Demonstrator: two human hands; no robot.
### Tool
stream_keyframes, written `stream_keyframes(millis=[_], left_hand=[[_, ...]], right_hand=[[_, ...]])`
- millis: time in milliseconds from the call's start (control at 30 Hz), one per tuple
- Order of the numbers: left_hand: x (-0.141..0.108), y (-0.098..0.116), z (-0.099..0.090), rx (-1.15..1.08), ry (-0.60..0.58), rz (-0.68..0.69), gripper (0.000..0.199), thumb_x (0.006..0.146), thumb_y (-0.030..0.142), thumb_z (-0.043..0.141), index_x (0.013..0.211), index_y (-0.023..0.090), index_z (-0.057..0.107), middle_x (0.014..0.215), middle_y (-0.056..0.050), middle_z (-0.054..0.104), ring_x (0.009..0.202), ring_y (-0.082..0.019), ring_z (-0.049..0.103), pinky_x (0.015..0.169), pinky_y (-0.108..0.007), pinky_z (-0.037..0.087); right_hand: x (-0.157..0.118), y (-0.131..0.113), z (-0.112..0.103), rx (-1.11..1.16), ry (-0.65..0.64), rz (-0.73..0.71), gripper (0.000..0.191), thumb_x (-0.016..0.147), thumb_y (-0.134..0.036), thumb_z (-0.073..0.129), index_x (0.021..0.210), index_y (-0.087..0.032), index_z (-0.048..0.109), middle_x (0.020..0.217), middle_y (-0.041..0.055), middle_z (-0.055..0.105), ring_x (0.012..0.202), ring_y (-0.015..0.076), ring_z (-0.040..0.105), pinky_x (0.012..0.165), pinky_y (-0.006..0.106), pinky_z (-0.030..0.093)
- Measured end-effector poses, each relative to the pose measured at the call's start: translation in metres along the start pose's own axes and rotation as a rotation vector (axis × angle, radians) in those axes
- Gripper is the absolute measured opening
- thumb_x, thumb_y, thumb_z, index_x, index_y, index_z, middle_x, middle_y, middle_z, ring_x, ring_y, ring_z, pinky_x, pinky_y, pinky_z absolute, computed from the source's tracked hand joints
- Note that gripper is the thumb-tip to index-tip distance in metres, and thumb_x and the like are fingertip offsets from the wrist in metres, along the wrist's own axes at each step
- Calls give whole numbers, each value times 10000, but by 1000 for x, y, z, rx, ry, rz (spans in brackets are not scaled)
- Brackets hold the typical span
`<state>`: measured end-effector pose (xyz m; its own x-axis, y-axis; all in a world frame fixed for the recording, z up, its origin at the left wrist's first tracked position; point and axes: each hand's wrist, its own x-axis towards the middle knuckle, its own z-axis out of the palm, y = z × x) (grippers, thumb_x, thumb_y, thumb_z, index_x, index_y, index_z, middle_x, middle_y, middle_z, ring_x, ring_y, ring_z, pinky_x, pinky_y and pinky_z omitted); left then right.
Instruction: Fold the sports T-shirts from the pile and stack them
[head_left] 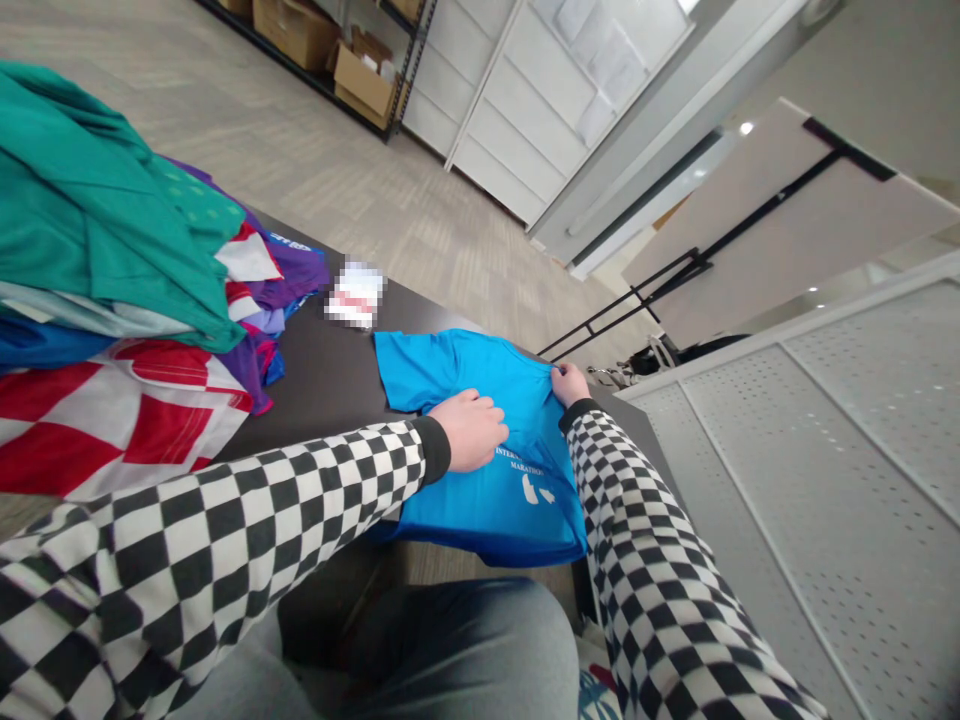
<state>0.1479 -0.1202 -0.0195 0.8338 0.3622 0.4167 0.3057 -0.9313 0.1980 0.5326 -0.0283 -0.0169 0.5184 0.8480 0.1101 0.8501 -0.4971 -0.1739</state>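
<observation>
A bright blue T-shirt (495, 515) with white printing, "MARATHON" among it, lies over the dark table and hangs down its near edge. On the middle of the shirt rests my left hand (470, 428), its fingers curled into the fabric just above the lettering; the fingertips are partly hidden. My right hand (570, 385) pinches the shirt at its far right edge, where the cloth is drawn into small creases. One short sleeve lies spread toward the far left.
A heap of clothes, with a green garment (112, 230) above a red-and-white checked one (127, 410), covers the left of the dark table (315, 370). A blurred-out white item (356, 295) lies between heap and shirt. A grey perforated panel (795, 450) borders the right side.
</observation>
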Motion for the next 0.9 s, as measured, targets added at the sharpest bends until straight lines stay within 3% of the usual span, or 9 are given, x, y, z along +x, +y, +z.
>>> stream_keyframes(millis=[67, 133, 233, 367, 467, 533, 667, 800, 900], left_hand=[[-2, -2, 0, -7, 11, 11, 187, 1026, 270, 656, 995, 191, 823, 1055, -135, 803, 1052, -299, 727, 943, -461, 465], [-4, -5, 2, -10, 35, 7, 233, 1051, 319, 641, 1100, 198, 834, 1236, -144, 810, 1193, -316, 720, 1043, -475, 469], [-7, -9, 10, -16, 19, -22, 359, 1085, 439, 613, 1255, 213, 833, 1464, -150, 758, 1363, -348, 670, 1182, -518, 431], [-10, -9, 16, -20, -6, -44, 389, 1096, 434, 573, 1260, 202, 839, 1414, -164, 776, 1321, -356, 689, 1180, -548, 442], [-10, -7, 14, -24, 7, -48, 378, 1082, 414, 579, 1266, 198, 829, 1401, -165, 777, 1321, -354, 685, 1185, -546, 437], [-10, -7, 11, -33, -3, -57, 374, 1077, 417, 581, 1269, 209, 825, 1404, -154, 776, 1329, -343, 681, 1192, -526, 430], [-11, -8, 7, -56, -31, -67, 379, 1076, 403, 569, 1285, 211, 821, 1470, -146, 754, 1375, -339, 661, 1204, -508, 421], [-11, -9, 6, -89, -66, -82, 400, 1080, 409, 570, 1332, 212, 810, 1547, -137, 719, 1434, -338, 632, 1242, -502, 396], [-11, -9, 4, -95, -94, -95, 423, 1090, 417, 556, 1373, 214, 796, 1583, -129, 699, 1471, -332, 610, 1271, -494, 373]], right_hand=[[-4, 3, 2, 30, 8, -3, 424, 1080, -374, 549, 1337, -135, 788, 1394, 215, 779, 1308, 316, 711, 1175, 409, 530], [-7, 5, 4, 52, 24, 5, 445, 1108, -384, 488, 1323, -145, 795, 1390, 206, 779, 1303, 308, 708, 1168, 397, 529], [-9, 4, 8, 52, 58, 54, 442, 1118, -433, 492, 1312, -177, 795, 1440, 207, 745, 1333, 335, 685, 1221, 491, 491], [-10, -1, 15, 43, 120, 114, 412, 1115, -465, 521, 1305, -200, 774, 1562, 202, 655, 1494, 372, 567, 1338, 668, 303], [-10, -3, 15, 114, 119, 196, 433, 1111, -482, 529, 1300, -176, 768, 1540, 236, 657, 1486, 415, 571, 1350, 740, 209], [-10, -1, 10, 174, 88, 212, 463, 1104, -509, 541, 1296, -154, 768, 1509, 259, 673, 1455, 419, 598, 1343, 688, 282], [-14, 17, -12, 322, 50, 157, 539, 1143, -518, 436, 1421, -142, 704, 1473, 214, 716, 1385, 308, 665, 1210, 438, 515], [-60, 64, -45, 482, 83, 143, 476, 1089, -441, 496, 1452, -175, 652, 1430, 157, 748, 1233, 239, 740, 1032, 354, 600], [-146, 108, -66, 715, 185, 112, 396, 989, -469, 635, 1274, -205, 711, 1145, 103, 796, 959, 214, 761, 850, 335, 598]])
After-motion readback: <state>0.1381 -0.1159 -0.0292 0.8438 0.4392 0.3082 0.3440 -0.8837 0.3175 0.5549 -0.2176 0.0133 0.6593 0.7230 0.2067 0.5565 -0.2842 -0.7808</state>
